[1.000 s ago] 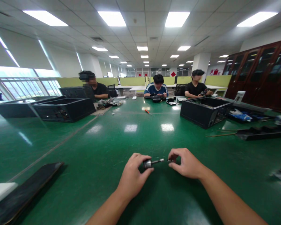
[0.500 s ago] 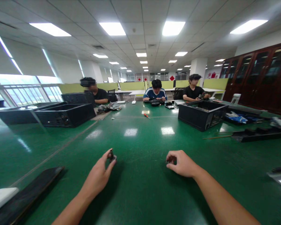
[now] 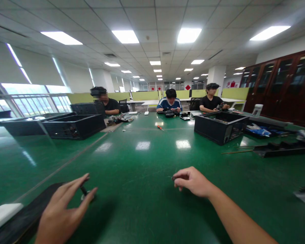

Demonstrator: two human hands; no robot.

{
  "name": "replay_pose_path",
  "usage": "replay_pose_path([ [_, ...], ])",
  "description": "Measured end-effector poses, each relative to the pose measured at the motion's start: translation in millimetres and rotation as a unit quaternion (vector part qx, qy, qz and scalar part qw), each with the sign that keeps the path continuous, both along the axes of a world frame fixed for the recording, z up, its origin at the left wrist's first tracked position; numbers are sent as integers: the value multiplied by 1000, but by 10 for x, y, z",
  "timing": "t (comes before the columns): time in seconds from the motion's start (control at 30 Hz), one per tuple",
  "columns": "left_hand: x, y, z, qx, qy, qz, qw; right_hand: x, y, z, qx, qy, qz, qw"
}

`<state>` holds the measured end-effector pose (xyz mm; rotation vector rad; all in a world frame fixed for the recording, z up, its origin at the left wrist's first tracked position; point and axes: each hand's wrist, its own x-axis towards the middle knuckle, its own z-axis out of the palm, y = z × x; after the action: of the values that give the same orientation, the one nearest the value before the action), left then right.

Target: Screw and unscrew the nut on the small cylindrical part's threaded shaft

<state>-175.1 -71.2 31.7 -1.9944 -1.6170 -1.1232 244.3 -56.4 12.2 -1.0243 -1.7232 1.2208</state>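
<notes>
On the left, my left hand [image 3: 64, 206] has its thumb and fingers spread around a small dark post-like part with a pale ring-shaped base [image 3: 84, 191]. The part is partly hidden by the thumb, and its exact kind does not show. Right of the middle, low over the green tabletop [image 3: 137, 176], my right hand [image 3: 193, 181] is closed in a pinch. A tiny dark metallic piece [image 3: 173, 178] pokes out at its fingertips, too small to name.
Beside my left hand lie a long black panel [image 3: 33, 213] and a white box [image 3: 5, 215]. Open black computer cases stand at left [image 3: 75, 127] and right [image 3: 220, 128]. An orange screwdriver [image 3: 160, 127] lies mid-table. Three people sit across the far side.
My left hand has moved left and nearer with the post-like part, and its fingers have spread wider. My right hand has shifted slightly left, still pinching.
</notes>
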Motion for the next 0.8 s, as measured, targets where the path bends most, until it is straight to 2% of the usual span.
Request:
replay_pose_path([
  [0.07, 432, -22, 74, 0, 11, -138, 990, -70, -40, 2, -44, 53, 52, 996],
  [0.13, 936, -25, 123, -63, 14, -265, 962, -116, -75, -4, -80, 89, 86, 989],
  [0.23, 1630, -20, 133, -139, -19, -435, 889, -125, -88, -23, -98, 124, 115, 981],
  [0.3, 1957, -15, 98, -154, -61, -495, 853, -102, -70, -40, -92, 145, 123, 977],
  [0.37, 2150, -3, 44, -141, -119, -508, 842, -77, -41, -54, -84, 167, 117, 975],
  [0.47, 2209, 32, 2, -124, -189, -487, 843, -56, -6, -58, -78, 176, 95, 977],
  [0.57, 2001, 98, 89, -128, -192, -403, 886, -30, 16, -37, -77, 149, 71, 983],
  [0.7, 1324, 227, 323, -55, -115, -188, 974, 55, 67, -21, -68, 111, 6, 992],
  [0.77, 885, 283, 382, -15, -64, -54, 996, 95, 105, -36, -65, 97, -19, 993],
  [0.8, 667, 304, 382, 2, -46, 8, 999, 109, 125, -49, -65, 91, -27, 993],
])
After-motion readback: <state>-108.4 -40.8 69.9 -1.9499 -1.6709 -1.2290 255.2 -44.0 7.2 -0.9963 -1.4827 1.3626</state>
